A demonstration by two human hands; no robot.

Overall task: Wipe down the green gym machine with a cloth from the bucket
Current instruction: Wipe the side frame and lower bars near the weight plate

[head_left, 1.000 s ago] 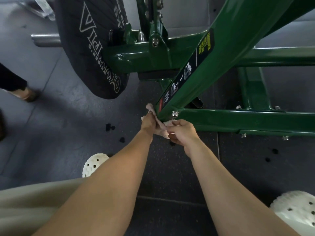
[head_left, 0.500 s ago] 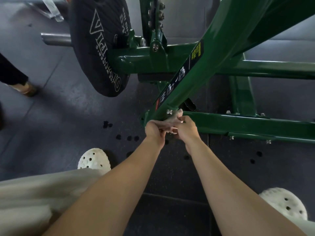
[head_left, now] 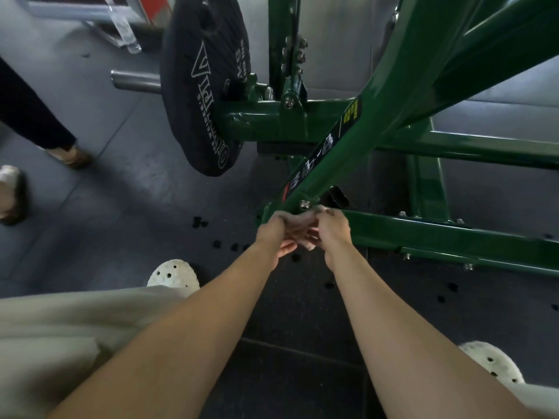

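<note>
Gripping the pale cloth [head_left: 299, 225] between them, left hand [head_left: 272, 234] and right hand [head_left: 333, 231] seemingly press it against the green frame [head_left: 453, 237].

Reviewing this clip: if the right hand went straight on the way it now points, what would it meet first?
Probably the green machine's frame, at its bolted lower joint just past the cloth that the right hand grips. Hand and frame look almost touching there, though depth is unclear.
</note>
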